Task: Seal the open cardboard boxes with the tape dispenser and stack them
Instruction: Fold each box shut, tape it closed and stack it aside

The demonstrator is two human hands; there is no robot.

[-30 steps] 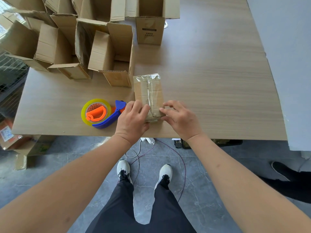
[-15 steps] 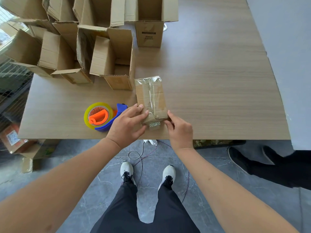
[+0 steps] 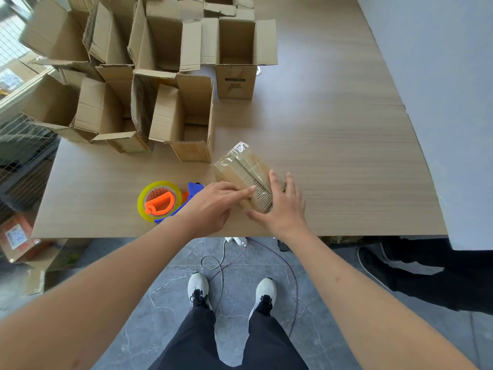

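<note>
A small taped cardboard box [image 3: 244, 169] lies flat near the table's front edge, clear tape along its seam, turned a little askew. My left hand [image 3: 213, 206] reaches across with straight fingers touching the box's near end. My right hand [image 3: 282, 206] lies flat, fingers spread, pressing the box's right side. The tape dispenser [image 3: 162, 202], blue with an orange hub and a yellow-rimmed roll, lies on the table just left of my left hand.
Several open cardboard boxes [image 3: 186, 121] crowd the table's back left, one upright box [image 3: 236, 57] further back. The wooden table [image 3: 333, 129] has bare room to the right. A grey wall [image 3: 440, 76] borders the right. Another person's dark shoes [image 3: 373, 260] stand at the right.
The taped box has turned so its far end points left. My right hand moved from the box's near corner up onto its right side and flattened. My left fingers straightened over the near end.
</note>
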